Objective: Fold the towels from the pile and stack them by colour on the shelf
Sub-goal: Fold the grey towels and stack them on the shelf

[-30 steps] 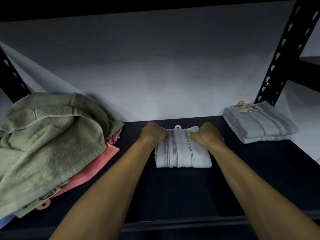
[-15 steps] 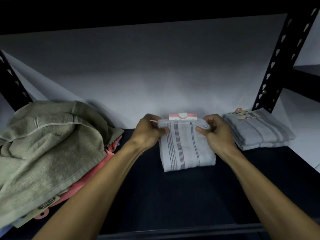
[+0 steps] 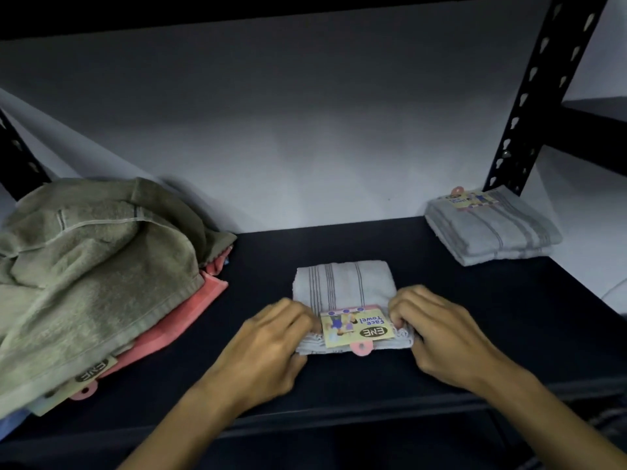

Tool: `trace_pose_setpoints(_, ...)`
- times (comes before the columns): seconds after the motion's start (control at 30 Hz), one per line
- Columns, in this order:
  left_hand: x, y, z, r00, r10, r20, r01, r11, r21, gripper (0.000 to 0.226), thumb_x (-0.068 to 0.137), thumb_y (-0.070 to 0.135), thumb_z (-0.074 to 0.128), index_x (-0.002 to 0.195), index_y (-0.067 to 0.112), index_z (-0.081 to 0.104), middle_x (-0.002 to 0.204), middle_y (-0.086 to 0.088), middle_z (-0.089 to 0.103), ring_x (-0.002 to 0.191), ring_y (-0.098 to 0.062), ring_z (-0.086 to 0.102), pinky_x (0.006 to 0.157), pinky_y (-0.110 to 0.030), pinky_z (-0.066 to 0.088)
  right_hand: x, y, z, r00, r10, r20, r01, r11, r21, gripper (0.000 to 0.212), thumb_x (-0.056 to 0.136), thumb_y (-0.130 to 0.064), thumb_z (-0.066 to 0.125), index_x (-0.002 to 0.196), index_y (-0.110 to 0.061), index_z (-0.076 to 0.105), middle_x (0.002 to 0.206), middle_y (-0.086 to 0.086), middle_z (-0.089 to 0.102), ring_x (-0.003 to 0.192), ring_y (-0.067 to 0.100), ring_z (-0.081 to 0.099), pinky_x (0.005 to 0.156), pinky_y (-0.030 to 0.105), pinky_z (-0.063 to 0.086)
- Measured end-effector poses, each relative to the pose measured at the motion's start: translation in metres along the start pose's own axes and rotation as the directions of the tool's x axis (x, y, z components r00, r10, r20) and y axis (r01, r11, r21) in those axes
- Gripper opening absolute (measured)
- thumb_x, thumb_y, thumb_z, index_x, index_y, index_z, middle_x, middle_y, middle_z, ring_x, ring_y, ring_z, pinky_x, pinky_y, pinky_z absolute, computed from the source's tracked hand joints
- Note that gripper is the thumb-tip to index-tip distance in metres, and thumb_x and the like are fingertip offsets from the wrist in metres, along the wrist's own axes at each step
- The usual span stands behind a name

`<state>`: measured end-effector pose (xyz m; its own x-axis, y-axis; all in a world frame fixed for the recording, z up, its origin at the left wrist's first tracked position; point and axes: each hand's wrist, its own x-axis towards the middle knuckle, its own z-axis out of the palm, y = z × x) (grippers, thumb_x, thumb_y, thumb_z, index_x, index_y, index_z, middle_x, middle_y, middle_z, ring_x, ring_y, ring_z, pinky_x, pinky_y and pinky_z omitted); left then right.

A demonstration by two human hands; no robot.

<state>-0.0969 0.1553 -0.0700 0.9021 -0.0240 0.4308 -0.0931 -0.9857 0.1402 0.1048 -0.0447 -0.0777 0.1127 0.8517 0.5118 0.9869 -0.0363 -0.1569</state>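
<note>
Your left hand (image 3: 268, 347) and right hand (image 3: 441, 337) pinch the striped white face towel (image 3: 342, 286) between their fingers, nearly folded. One folded grey towel (image 3: 492, 232) sits stacked far right of your fingers; the pile (image 3: 95, 266) to their left waits.

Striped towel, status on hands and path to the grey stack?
Both hands, left, right, grip striped towel near edge, label up. Grey stack far right. Shelf between them bare.

Behind the shelf you face a plain pale wall (image 3: 305, 130). A black perforated upright post (image 3: 539, 96) rises at the far right corner, another (image 3: 17, 164) at the far left.
</note>
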Motion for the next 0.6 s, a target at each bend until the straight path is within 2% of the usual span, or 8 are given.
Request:
trace_pose_setpoints(0.1, -0.003, 0.002, -0.003, 0.995, -0.027, 0.100, 0.027, 1.000, 0.001, 0.045, 0.071, 0.006, 0.061, 0.114, 0.019, 0.060, 0.117, 0.008, 0.054, 0.109, -0.011, 0.054, 0.092, -0.025, 0.049, -0.002, 0.000, -0.001, 0.995, 0.008, 0.097, -0.008, 1.000, -0.003, 0.054, 0.057, 0.016, 0.058, 0.088, -0.026, 0.042, 0.093, -0.012, 0.053, 0.080, 0.011, 0.054, 0.058, 0.022, 0.043)
trace_pose_setpoints(0.2, -0.003, 0.001, -0.013, 0.983, -0.028, 0.184, 0.030, 0.999, -0.010, 0.052, 0.072, 0.006, 0.054, 0.121, 0.025, 0.057, 0.123, 0.013, 0.051, 0.114, -0.005, 0.049, 0.097, -0.023, 0.046, -0.006, 0.003, -0.010, 0.979, 0.014, 0.205, -0.017, 1.000, 0.012, 0.052, 0.061, 0.013, 0.053, 0.091, -0.029, 0.049, 0.099, -0.018, 0.052, 0.088, 0.003, 0.053, 0.064, 0.011, 0.036)
trace_pose_setpoints(0.23, -0.003, 0.000, -0.016, 0.982, -0.045, 0.186, 0.054, 0.998, -0.042, 0.053, 0.072, 0.005, 0.053, 0.121, 0.026, 0.058, 0.124, 0.015, 0.050, 0.116, -0.003, 0.048, 0.097, -0.023, 0.046, -0.007, 0.004, -0.014, 0.974, 0.042, 0.221, -0.054, 0.997, 0.052, 0.053, 0.063, 0.013, 0.051, 0.092, -0.031, 0.051, 0.101, -0.019, 0.053, 0.092, 0.001, 0.054, 0.066, 0.012, 0.038)
trace_pose_setpoints(0.33, 0.006, -0.004, -0.021, 0.982, -0.162, 0.094, 0.172, 0.979, -0.112, 0.049, 0.082, 0.008, 0.052, 0.128, 0.025, 0.056, 0.131, 0.014, 0.050, 0.125, -0.002, 0.044, 0.098, -0.030, 0.049, 0.001, 0.001, -0.020, 0.973, 0.170, 0.155, -0.197, 0.964, 0.177, 0.051, 0.072, 0.011, 0.044, 0.093, -0.033, 0.057, 0.104, -0.018, 0.056, 0.100, 0.004, 0.055, 0.074, 0.029, 0.050)
trace_pose_setpoints(0.4, 0.023, -0.003, -0.020, 0.965, -0.245, 0.094, 0.251, 0.966, -0.054, 0.044, 0.098, 0.022, 0.046, 0.142, 0.024, 0.043, 0.146, 0.010, 0.041, 0.135, -0.002, 0.033, 0.111, -0.032, 0.040, 0.018, -0.003, -0.017, 0.965, 0.246, 0.088, -0.259, 0.945, 0.200, 0.045, 0.084, 0.007, 0.044, 0.107, -0.028, 0.061, 0.115, -0.016, 0.056, 0.110, 0.003, 0.050, 0.084, 0.034, 0.050)
trace_pose_setpoints(0.43, 0.033, -0.003, -0.016, 0.946, -0.287, 0.150, 0.293, 0.956, -0.021, 0.048, 0.103, 0.032, 0.040, 0.150, 0.023, 0.033, 0.155, 0.009, 0.032, 0.141, -0.003, 0.024, 0.118, -0.029, 0.026, 0.028, -0.007, -0.013, 0.955, 0.280, 0.096, -0.293, 0.937, 0.190, 0.041, 0.092, 0.000, 0.044, 0.121, -0.026, 0.058, 0.127, -0.014, 0.052, 0.120, 0.003, 0.044, 0.092, 0.035, 0.048)
trace_pose_setpoints(0.5, 0.051, -0.006, -0.006, 0.889, -0.341, 0.304, 0.337, 0.939, 0.068, 0.060, 0.105, 0.045, 0.028, 0.157, 0.021, 0.013, 0.164, 0.009, 0.010, 0.149, -0.004, 0.003, 0.118, -0.022, 0.000, 0.047, -0.012, -0.003, 0.915, 0.340, 0.218, -0.373, 0.918, 0.134, 0.042, 0.103, -0.020, 0.035, 0.145, -0.022, 0.038, 0.150, -0.010, 0.034, 0.139, 0.003, 0.023, 0.111, 0.035, 0.033)
trace_pose_setpoints(0.6, 0.062, -0.019, 0.011, 0.834, -0.343, 0.431, 0.303, 0.939, 0.162, 0.066, 0.104, 0.053, 0.016, 0.158, 0.019, -0.003, 0.165, 0.006, -0.007, 0.148, -0.003, -0.015, 0.121, -0.028, -0.010, 0.063, -0.014, 0.015, 0.814, 0.389, 0.433, -0.429, 0.903, -0.006, 0.054, 0.105, -0.038, 0.019, 0.155, -0.018, 0.010, 0.163, -0.005, 0.004, 0.148, 0.006, -0.003, 0.118, 0.027, 0.002)
